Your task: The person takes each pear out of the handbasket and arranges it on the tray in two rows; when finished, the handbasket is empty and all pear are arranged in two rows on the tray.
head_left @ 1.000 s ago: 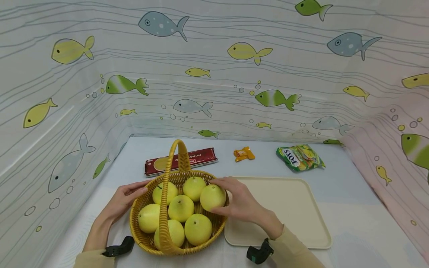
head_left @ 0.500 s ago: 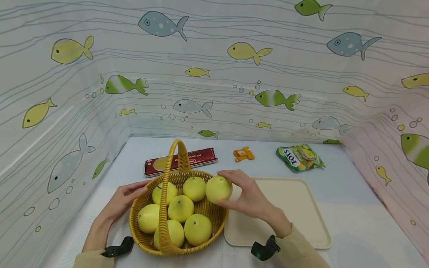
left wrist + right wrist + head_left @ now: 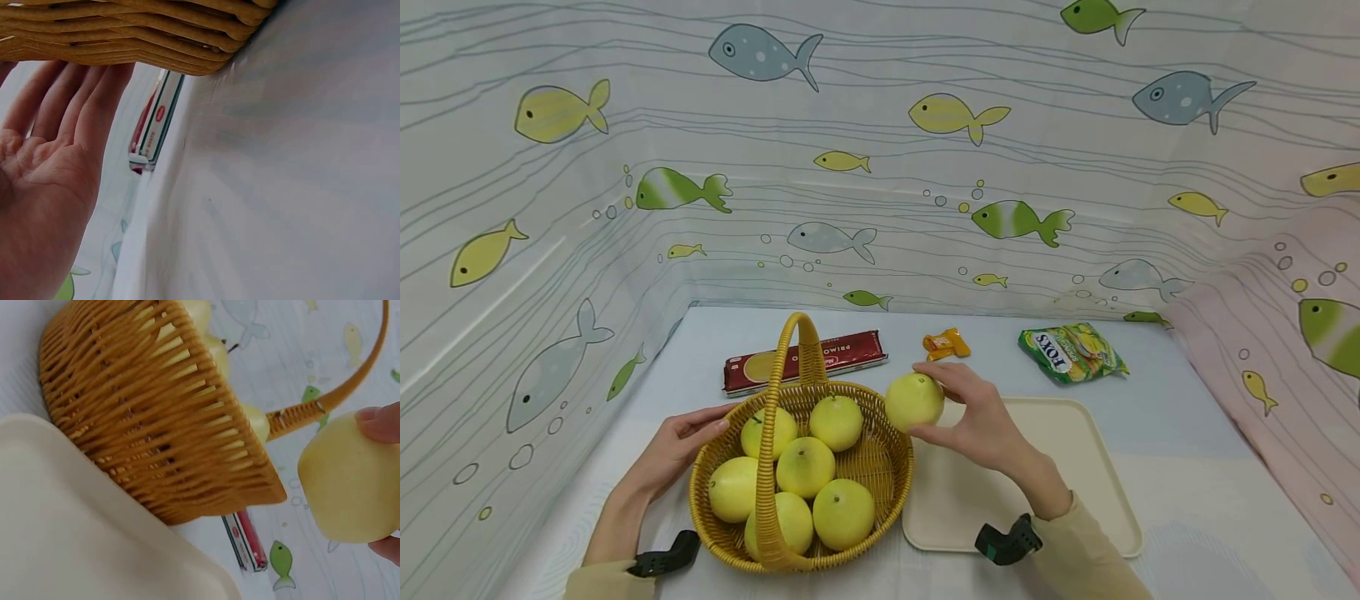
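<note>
My right hand (image 3: 981, 417) holds a round yellow-green fruit (image 3: 914, 402), like an apple or a pear, between thumb and fingers. The fruit is in the air above the right rim of the yellow wicker basket (image 3: 887, 492); in the right wrist view the held fruit (image 3: 350, 481) is apart from the basket (image 3: 144, 419). Several similar fruits (image 3: 806, 467) lie inside, under the tall handle. At the basket's left side rests my left hand (image 3: 670, 450). Its fingers (image 3: 94, 112) extend straight against the wicker in the left wrist view, their tips hidden by the basket.
A cream tray (image 3: 1022, 483) lies right of the basket, partly beneath my right forearm. Behind the basket is a red biscuit packet (image 3: 857, 350). Farther right are a small orange wrapped snack (image 3: 947, 343) and a green FOX'S bag (image 3: 1071, 352). Fish-printed sheets wall the table.
My right hand has lifted the fruit out of the basket, up and to the right, baring the woven bottom there. The left hand and the basket have stayed put.
</note>
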{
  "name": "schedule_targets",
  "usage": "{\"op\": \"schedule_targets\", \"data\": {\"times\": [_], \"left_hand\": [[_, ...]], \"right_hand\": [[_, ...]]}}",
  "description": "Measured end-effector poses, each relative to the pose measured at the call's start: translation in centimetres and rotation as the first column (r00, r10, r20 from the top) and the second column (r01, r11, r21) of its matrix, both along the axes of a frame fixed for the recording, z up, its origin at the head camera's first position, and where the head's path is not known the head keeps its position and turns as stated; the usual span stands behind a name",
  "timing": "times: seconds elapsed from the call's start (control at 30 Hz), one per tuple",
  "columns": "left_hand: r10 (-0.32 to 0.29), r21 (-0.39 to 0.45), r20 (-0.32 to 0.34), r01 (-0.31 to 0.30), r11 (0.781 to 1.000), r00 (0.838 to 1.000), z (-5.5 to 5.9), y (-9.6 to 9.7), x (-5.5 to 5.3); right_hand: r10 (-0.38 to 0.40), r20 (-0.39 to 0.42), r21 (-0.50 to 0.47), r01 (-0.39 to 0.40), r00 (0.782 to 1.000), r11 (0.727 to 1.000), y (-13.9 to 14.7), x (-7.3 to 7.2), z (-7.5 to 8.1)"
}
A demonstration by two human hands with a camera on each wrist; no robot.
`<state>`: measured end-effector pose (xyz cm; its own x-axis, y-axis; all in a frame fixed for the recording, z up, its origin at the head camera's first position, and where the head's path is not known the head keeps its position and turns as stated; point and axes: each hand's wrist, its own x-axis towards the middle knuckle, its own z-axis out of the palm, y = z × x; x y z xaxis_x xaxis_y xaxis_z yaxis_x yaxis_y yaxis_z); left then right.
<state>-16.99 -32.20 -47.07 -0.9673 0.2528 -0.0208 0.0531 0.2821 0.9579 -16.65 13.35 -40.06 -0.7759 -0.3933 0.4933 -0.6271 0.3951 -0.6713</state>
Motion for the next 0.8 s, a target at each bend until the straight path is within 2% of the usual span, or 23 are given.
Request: {"op": "schedule_targets", "data": {"times": [0.37, 0.63, 0.8], "left_hand": [[0.004, -0.022, 0.002, -0.004, 1.000, 1.000, 0.1, 0.1, 0.0], [-0.002, -0.016, 0.000, 0.002, 1.000, 1.000, 0.1, 0.0, 0.0], [-0.014, -0.006, -0.005, 0.014, 1.000, 1.000, 0.1, 0.0, 0.1]], "right_hand": [[-0.075, 0.114, -0.002, 0.076, 0.991, 0.997, 1.3, -1.9, -1.5], [-0.082, 0.188, 0.017, 0.080, 0.979, 0.997, 1.6, -2.7, -2.9], [-0.100, 0.207, 0.040, 0.094, 0.973, 0.995, 1.7, -2.9, -3.4]]}}
